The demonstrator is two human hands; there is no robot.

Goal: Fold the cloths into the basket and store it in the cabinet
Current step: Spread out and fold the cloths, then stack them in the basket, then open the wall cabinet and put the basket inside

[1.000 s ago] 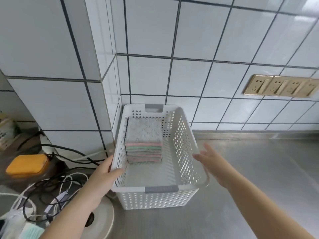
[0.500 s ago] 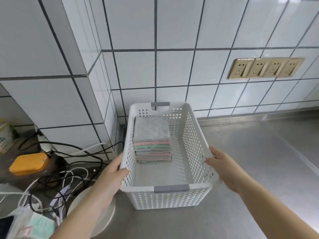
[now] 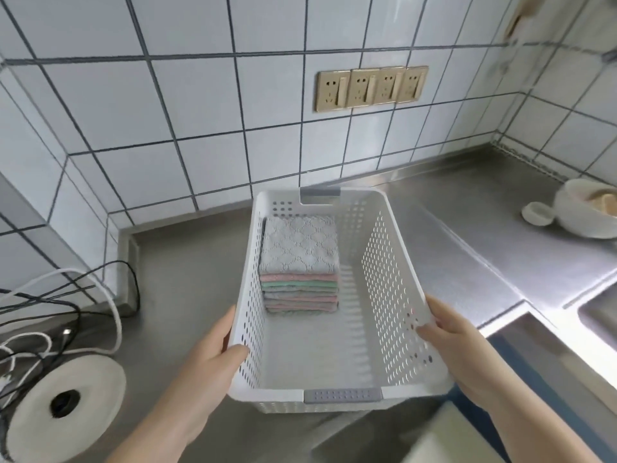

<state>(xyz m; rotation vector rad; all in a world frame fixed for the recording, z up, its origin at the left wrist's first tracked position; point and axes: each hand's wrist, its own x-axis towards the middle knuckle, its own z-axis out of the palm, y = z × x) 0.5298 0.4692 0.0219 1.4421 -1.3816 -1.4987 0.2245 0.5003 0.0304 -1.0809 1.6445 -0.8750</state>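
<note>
Both my hands grip the white perforated basket (image 3: 394,295) by its long side rims, near the end closest to me. My left hand (image 3: 207,359) holds the left rim, its thumb hooked over the edge into the basket and the fingers hidden behind the outer wall. My right hand (image 3: 467,349) clasps the right rim in the same way, thumb lying along the top edge. The basket sits over the steel worktop (image 3: 187,262), about midway along it and toward its front edge; I cannot tell whether its base touches the surface. Inside, the folded cloths (image 3: 298,269) form one neat stack against the far-left corner of the basket floor, a grey patterned cloth on top with pink, green and grey layers beneath. Grey grips mark the near and far rims. At the worktop's left edge lie tangled black and white cables (image 3: 66,315) and a white disc (image 3: 66,399) with a dark centre. Toward the right back corner stands a white bowl (image 3: 587,212). Four brass sockets (image 3: 370,86) are set in the tiled wall behind.
</note>
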